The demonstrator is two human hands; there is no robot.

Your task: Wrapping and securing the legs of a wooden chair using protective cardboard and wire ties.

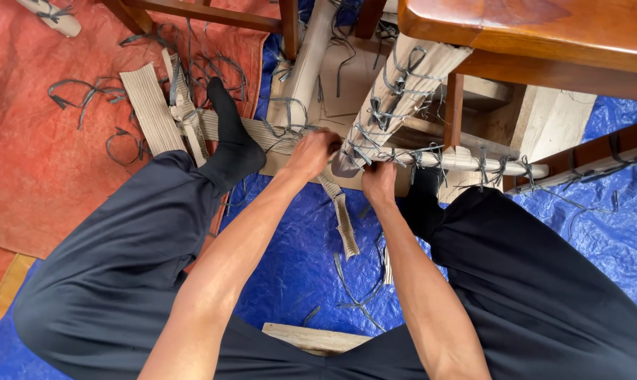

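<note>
My left hand and right hand both close on the lower end of a cardboard-wrapped leg, which slants down from the wooden furniture toward the blue tarp. Fingers curled tight on wrapping; exact grip hidden. Grey straps bind most of it. Cut straps and a cardboard strip lie loose; stripping appears partly done.

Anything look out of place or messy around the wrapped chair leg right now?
Yes. Cut grey straps lie scattered over the orange tarp, and a loose cardboard strip trails onto the blue tarp below both hands at the wrapped leg.
</note>
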